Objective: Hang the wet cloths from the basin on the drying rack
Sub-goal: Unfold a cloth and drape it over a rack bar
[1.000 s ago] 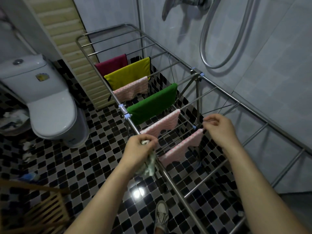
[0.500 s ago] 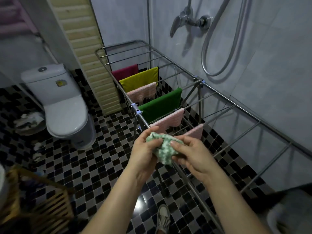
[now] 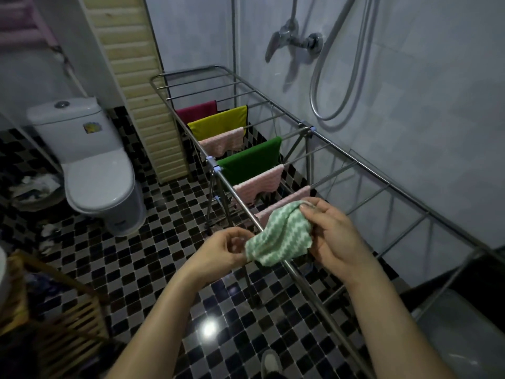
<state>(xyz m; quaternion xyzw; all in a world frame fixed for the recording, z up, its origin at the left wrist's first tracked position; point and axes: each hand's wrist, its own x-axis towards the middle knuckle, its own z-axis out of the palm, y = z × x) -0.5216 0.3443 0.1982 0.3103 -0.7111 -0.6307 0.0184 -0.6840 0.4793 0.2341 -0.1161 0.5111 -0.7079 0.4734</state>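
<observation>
The left hand (image 3: 220, 253) and right hand (image 3: 333, 236) each pinch an edge of the bunched-up green cloth (image 3: 281, 233) over the drying rack's (image 3: 308, 291) near rail, so it may slide off and drop onto the tiled floor (image 3: 136, 255).

One wide-angle view is taken from head height, above and behind the hands, aimed forward and down. The left hand (image 3: 221, 250) and right hand (image 3: 330, 242) are seen close, mid-frame. The rack (image 3: 232, 190) is framed beyond them, the toilet (image 3: 98, 173) far left.

Both hands (image 3: 278, 250) hold green cloth (image 3: 278, 236) over rack (image 3: 382, 176).
</observation>
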